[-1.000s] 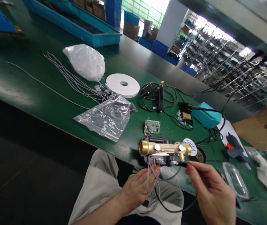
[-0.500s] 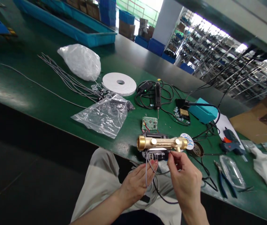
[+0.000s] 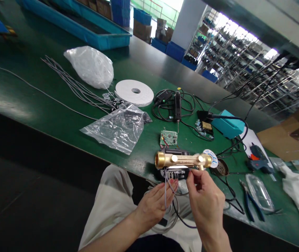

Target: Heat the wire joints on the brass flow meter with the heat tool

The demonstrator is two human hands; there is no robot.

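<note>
A brass pipe fitting lies across a black housing at the near edge of the green table. Thin grey wires hang from the housing. My left hand is below it, fingers pinched on those grey wires. My right hand is close beside it on the right, fingertips closed on a thin black cable just under the fitting's right end. A small green circuit board lies just beyond the fitting.
A clear plastic bag, a white tape roll, a white bag and loose grey wires lie to the left. An electric screwdriver, a teal soldering station, pliers and a glue gun lie to the right.
My right hand has moved left from the far right end of the fitting to just under it, next to my left hand. The black cable it holds came along.
</note>
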